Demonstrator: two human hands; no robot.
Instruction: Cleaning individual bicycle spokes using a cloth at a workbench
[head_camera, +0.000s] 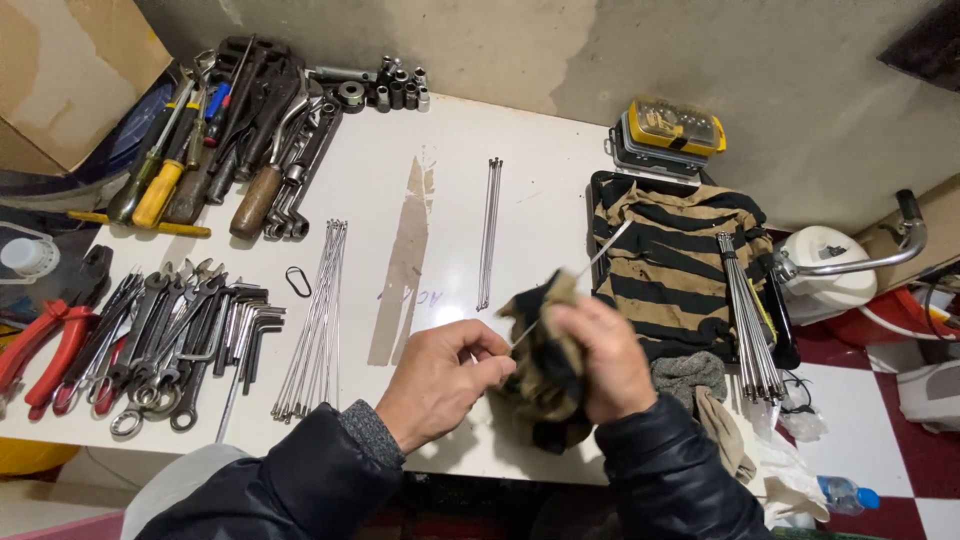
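Spoke (600, 248) pinched at its end by left hand (440, 378); right hand (597, 358) closed on dark rag (548, 372) around it. Best to keep rag grip snug and spoke straight over the counter (540, 190).

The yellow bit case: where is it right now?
In the head view the yellow bit case sits at the table's far right edge, against the wall, just behind the striped cloth.

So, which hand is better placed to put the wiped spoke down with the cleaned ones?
Probably the left hand: it pinches the spoke end and is nearer the spoke pile. The right hand is wrapped in the rag.
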